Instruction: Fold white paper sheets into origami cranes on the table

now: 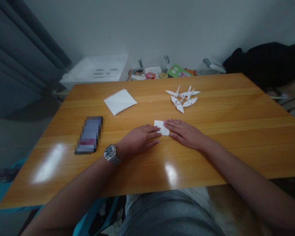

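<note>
A small square of folded white paper point(162, 126) lies flat on the wooden table, near the middle. From the left, my left hand point(142, 137) rests its stretched fingertips on the paper's lower left part. My right hand point(183, 131) lies flat on the other side, its fingertips on the paper's right edge. Both palms face down with fingers extended, and neither hand grips anything. The fingers hide parts of the paper's edges. Beyond my right hand stand several folded paper cranes point(183, 96), close together in a cluster.
A stack of white notepaper point(120, 102) with punched holes lies at the back left. A phone point(89, 135), its screen blurred out, lies left of my watch point(111, 153). Behind the table are a white plastic tray point(93, 70), a green packet point(179, 71) and dark cloth point(265, 65).
</note>
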The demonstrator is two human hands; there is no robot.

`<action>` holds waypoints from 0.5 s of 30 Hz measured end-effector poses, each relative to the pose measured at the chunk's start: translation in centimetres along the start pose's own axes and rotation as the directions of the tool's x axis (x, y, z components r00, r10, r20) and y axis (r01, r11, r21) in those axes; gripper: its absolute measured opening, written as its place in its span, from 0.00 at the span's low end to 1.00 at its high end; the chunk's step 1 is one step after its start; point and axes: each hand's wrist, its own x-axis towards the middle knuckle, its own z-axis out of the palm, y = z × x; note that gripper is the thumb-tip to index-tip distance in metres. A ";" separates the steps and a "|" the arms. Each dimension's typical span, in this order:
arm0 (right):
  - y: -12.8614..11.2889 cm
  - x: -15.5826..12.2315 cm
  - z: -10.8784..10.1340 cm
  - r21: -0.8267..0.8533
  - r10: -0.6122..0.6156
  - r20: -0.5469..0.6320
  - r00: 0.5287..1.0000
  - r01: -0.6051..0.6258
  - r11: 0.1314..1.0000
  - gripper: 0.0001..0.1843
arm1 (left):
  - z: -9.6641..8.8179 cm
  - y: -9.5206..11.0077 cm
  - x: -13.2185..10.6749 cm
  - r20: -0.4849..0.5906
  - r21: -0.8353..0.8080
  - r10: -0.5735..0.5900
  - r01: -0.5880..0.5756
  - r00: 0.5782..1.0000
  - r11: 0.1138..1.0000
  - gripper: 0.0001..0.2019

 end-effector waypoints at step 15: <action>0.0 0.0 0.0 -0.029 0.000 0.013 1.000 0.000 1.000 0.28 | -0.2 -0.1 -0.3 0.090 0.020 -0.014 0.013 0.996 1.000 0.23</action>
